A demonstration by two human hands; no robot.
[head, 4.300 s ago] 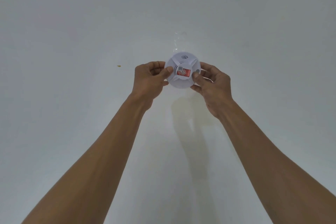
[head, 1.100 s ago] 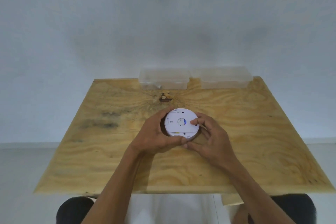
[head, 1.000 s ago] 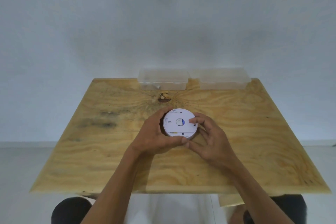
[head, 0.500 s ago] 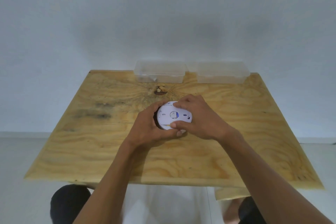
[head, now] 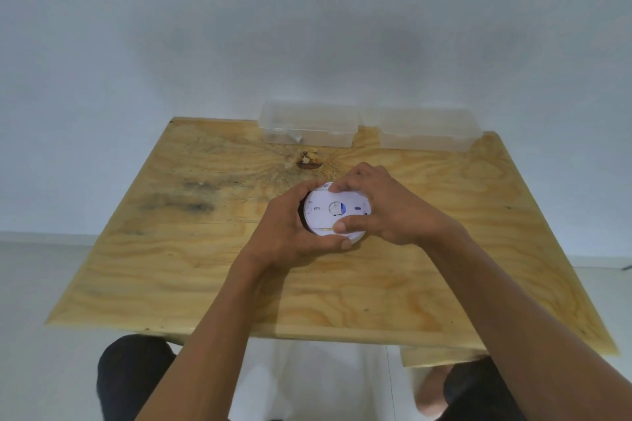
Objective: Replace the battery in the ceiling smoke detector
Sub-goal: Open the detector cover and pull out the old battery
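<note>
A round white smoke detector [head: 333, 212] sits over the middle of a plywood table [head: 205, 267], its flat back plate facing up. My left hand [head: 290, 232] grips its left and near rim, thumb curled along the front edge. My right hand [head: 383, 208] grips the back plate from the right, fingers over the far rim and thumb pressed on the near part. No battery is visible.
Two clear plastic boxes stand at the table's far edge, one left [head: 307, 128] and one right [head: 427, 130]. A dark knot [head: 307, 161] marks the wood just beyond the detector. My knees show below the near table edge.
The detector came down from the ceiling to the table. Over the last second my right hand shifted from the detector's right side to grip across its back plate.
</note>
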